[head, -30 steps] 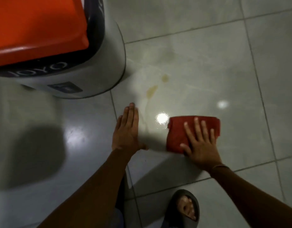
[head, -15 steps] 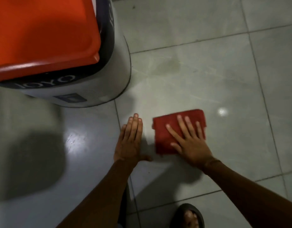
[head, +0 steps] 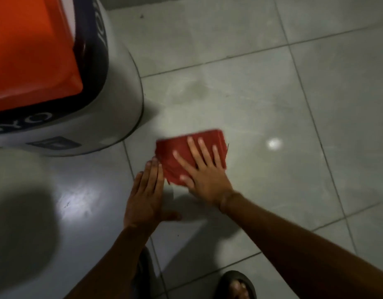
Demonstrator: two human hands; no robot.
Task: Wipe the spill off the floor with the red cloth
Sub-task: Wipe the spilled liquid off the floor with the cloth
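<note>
- Cloth travel is the main change: the red cloth (head: pixel 186 156) has slid leftward across the tile over the last second, from well right of the left hand (head: pixel 144 197) to touching that hand's fingertips now.
- Right hand (head: pixel 204 171) lies flat on the cloth with fingers spread, palm pressing down; it grips nothing, it only pins the folded cloth to the floor (head: pixel 272 93) and pushes it.
- Left hand rests open and flat on the floor, fingers together, holding nothing; it looks like a brace for body weight, and it has stayed in much the same spot.
- Yellowish marks that showed a second ago, up and left of where the cloth then lay, cannot be seen now. The cloth's path seems to have crossed part of that patch, so my judgement is that the wipe is well under way, perhaps nearly done.
- Whether the spill is truly gone is unclear: the cloth covers some of that area, the picture is dim and motion-blurred, and glare spots on the tile could mask a thin film.
- Faint smears further up the tile may be residue or just the tile's pattern; I cannot tell which.
- Orange-lidded bin (head: pixel 113 108) stands just left of the wiping area, cut off by the frame.
- Sandalled foot (head: pixel 236 285) shows at the bottom edge, partly cropped.
</note>
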